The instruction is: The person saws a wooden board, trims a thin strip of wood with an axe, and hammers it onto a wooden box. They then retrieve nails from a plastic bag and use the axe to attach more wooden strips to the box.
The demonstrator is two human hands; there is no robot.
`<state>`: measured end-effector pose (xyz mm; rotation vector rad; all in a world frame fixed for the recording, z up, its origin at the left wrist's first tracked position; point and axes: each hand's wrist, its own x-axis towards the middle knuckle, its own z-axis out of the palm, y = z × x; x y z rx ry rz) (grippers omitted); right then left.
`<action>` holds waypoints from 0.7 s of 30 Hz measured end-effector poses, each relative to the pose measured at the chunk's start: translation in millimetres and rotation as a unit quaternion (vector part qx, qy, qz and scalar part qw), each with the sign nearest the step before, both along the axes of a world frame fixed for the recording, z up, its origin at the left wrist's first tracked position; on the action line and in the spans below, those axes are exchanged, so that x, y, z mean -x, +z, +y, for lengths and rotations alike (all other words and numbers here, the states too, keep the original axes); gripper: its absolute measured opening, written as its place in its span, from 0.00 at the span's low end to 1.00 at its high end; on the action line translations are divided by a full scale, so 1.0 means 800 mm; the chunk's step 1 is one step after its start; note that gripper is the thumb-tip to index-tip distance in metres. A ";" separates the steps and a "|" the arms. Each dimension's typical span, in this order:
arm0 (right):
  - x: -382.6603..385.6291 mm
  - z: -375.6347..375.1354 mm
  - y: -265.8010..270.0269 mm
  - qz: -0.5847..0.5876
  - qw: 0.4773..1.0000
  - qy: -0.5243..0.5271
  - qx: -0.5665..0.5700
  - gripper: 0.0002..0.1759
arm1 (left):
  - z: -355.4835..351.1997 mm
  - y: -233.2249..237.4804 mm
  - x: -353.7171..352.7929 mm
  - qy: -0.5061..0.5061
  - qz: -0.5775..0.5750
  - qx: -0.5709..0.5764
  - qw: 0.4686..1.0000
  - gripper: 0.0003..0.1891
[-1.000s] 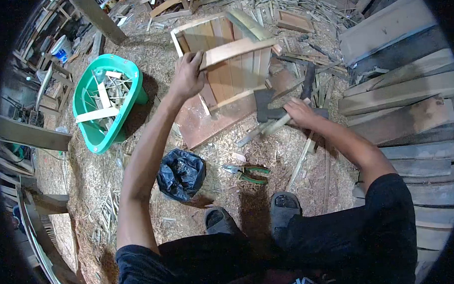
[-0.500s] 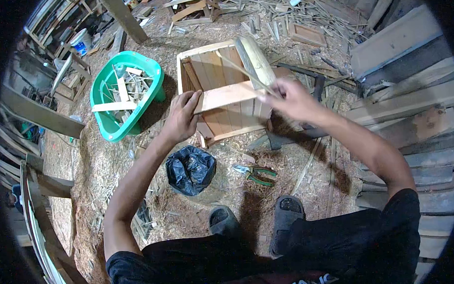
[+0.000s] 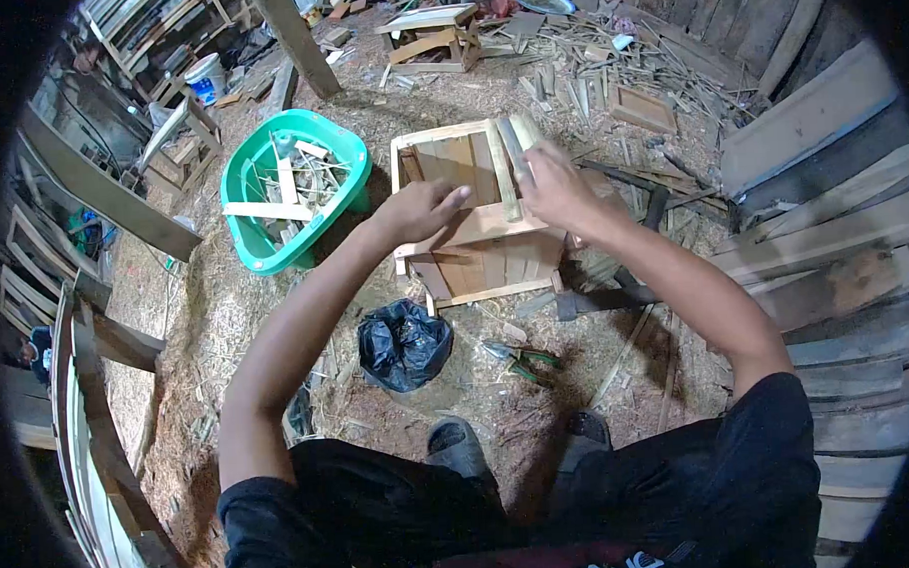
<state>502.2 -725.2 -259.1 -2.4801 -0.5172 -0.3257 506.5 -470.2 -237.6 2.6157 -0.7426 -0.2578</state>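
Observation:
A wooden box-like frame (image 3: 474, 268) with slatted panels lies on the ground in front of me, a pale board (image 3: 482, 223) across its middle. My left hand (image 3: 420, 211) is over the left end of that board, thumb stretched to the right and nothing visible in it. Its other fingers are partly hidden. My right hand (image 3: 561, 188) is closed at the top right of the frame, around a dark-edged wooden strip (image 3: 513, 147). Just left of it a pale strip (image 3: 501, 172) runs lengthwise, its near end on the board.
A green tub (image 3: 240, 221) of wood scraps stands to the left. Near my feet are a black plastic bag (image 3: 405, 346) and green-handled pliers (image 3: 522, 362). Stacked planks (image 3: 844, 260) line the right side. Sawdust and offcuts cover the ground; a small wooden stool (image 3: 431, 34) stands behind.
My right hand has lowered onto the strips at the frame's right; the thin stick it held slantwise no longer shows that way. My left hand has loosened from the board's end. The view has shifted.

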 end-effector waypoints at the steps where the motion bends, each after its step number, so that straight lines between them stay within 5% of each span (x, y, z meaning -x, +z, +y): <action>1: -0.001 -0.010 -0.003 -0.006 1.000 -0.007 -0.015 0.19 | -0.015 -0.002 -0.003 0.005 -0.002 0.038 0.999 0.31; 7: -0.006 -0.052 -0.043 0.027 0.991 -0.030 -0.131 0.19 | -0.076 -0.037 -0.011 -0.046 -0.040 0.131 0.990 0.49; 21: -0.007 -0.049 -0.077 0.000 0.980 -0.049 -0.194 0.23 | -0.084 -0.046 -0.011 -0.059 -0.077 0.167 0.981 0.44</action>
